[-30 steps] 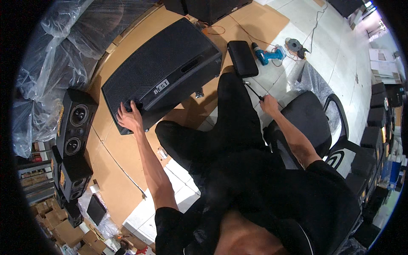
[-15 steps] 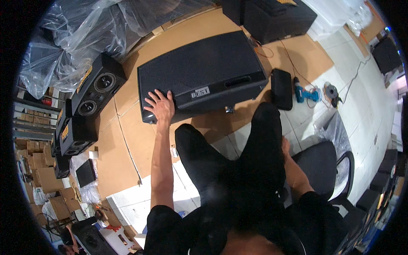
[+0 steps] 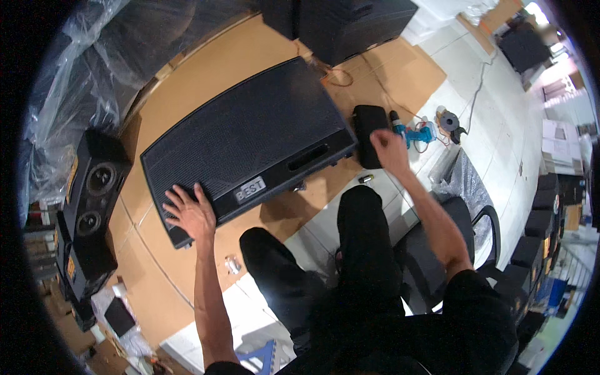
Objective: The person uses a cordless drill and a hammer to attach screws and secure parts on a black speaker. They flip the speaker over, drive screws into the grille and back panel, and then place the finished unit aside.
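- Label (image 3: 250,189): small, pale, rectangular, block capitals, set on the near edge of the black speaker (image 3: 244,131); lettering upright to the wearer, climbing slightly to the right.
- Slot (image 3: 308,158) in the same edge, right of the label.
- Speaker lies on cardboard (image 3: 165,250) on the floor, ahead of the wearer's knees. Grille up; long axis slants from lower left to upper right; label edge toward the wearer.
- Left hand (image 3: 190,215): palm down, fingers spread wide, on the speaker's lower left corner.
- Right hand (image 3: 389,150): fingers curled, overlapping the right side of the black case (image 3: 370,119); contact, and whether it grips anything, cannot be told.
- Case just beside the speaker's right end; blue drill (image 3: 420,132) right of it.
- Far left: twin-cone cabinet (image 3: 94,194), dark.
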Demonstrator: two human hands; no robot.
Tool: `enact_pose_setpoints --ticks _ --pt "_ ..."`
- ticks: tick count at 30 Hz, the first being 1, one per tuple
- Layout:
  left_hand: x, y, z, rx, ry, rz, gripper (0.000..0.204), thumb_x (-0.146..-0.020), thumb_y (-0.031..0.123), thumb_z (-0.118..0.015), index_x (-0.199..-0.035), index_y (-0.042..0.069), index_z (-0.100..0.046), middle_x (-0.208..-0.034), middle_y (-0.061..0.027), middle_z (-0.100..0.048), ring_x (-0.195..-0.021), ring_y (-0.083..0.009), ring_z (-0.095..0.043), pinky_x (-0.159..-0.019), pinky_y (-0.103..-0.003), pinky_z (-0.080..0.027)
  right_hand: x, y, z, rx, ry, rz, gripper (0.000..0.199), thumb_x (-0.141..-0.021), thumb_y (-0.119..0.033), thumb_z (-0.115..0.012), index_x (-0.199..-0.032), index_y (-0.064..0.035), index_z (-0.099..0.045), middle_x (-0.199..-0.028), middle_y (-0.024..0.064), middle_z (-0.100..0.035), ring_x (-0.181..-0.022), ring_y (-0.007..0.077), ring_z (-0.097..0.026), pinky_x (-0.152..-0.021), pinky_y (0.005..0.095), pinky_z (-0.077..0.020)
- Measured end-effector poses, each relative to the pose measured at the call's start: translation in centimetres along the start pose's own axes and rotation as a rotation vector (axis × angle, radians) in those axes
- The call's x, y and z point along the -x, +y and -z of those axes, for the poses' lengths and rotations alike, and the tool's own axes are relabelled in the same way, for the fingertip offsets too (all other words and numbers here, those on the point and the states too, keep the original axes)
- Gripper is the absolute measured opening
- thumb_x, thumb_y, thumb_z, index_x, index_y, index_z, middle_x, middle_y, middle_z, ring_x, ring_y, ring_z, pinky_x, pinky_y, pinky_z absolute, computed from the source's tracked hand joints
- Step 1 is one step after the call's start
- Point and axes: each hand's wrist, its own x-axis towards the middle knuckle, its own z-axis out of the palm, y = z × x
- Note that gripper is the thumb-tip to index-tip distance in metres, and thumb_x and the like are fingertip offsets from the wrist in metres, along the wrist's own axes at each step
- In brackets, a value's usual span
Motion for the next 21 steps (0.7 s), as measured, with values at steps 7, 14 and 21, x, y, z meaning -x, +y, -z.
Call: enact_pose_setpoints --ticks 7,14,21 --pt "0.3 -2.0 -0.6 -0.081 -0.002 0.018 0.07 -0.097 0.055 -0.032 -0.148 0.006 -0.029 -0.155 -0.0172 -0.021 -0.14 -0.046 -0.017 -0.11 -0.064 -0.011 -0.8 -15.5 3.1 0.084 -0.599 0.344 0.026 -0.089 -0.024 -0.061 -0.102 -0.0031 -0.067 -0.092 0.0191 -0.068 -0.083 0.034 -0.066 -0.073 0.0423 -0.0533" --pt "0.0 -1.3 -0.5 -0.123 -0.082 -0.012 0.07 -0.098 0.052 -0.032 -0.148 0.003 -0.025 -0.156 -0.0212 -0.015 -0.142 -0.0469 -0.01 -0.11 -0.065 -0.005 2.6 -18.2 7.3 0.082 -0.912 0.27 0.024 -0.091 -0.026 -0.06 -0.1 -0.004 -0.066 -0.099 0.0193 -0.067 -0.088 0.0351 -0.065 -0.081 0.0451 -0.0522" --pt "-0.2 -1.5 -0.2 0.02 -0.064 -0.045 0.073 -0.098 0.05 -0.033 -0.148 -0.001 -0.021 -0.154 -0.026 -0.011 -0.139 -0.0532 -0.006 -0.106 -0.071 -0.003 -11.8 -27.2 -2.1 0.18 -0.904 0.275 0.032 -0.096 -0.034 -0.053 -0.1 -0.0059 -0.068 -0.098 0.0164 -0.069 -0.088 0.0347 -0.067 -0.075 0.0415 -0.0534"
